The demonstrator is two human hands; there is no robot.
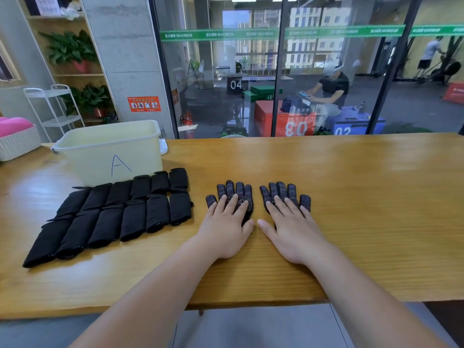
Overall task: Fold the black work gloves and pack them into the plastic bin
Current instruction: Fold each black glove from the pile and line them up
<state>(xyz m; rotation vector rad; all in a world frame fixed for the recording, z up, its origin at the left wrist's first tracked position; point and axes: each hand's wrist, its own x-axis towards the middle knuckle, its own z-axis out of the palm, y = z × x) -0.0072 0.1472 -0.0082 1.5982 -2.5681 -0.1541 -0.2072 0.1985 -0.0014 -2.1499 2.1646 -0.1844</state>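
- Hands: left hand and right hand lie flat, fingers straight, gripping nothing, each pressing a dotted black glove.
- Folded gloves lie beside plastic bin.

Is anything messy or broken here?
Nothing stands out. The folded gloves lie in two tidy rows beside the upright bin. The left hand rests flat on one spread glove, the right hand on the other glove.

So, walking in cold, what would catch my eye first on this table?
The left hand and right hand lie flat on two dotted black gloves spread side by side on the wooden table. To their left, folded gloves sit in two neat rows, with a pale plastic bin marked A just behind them.
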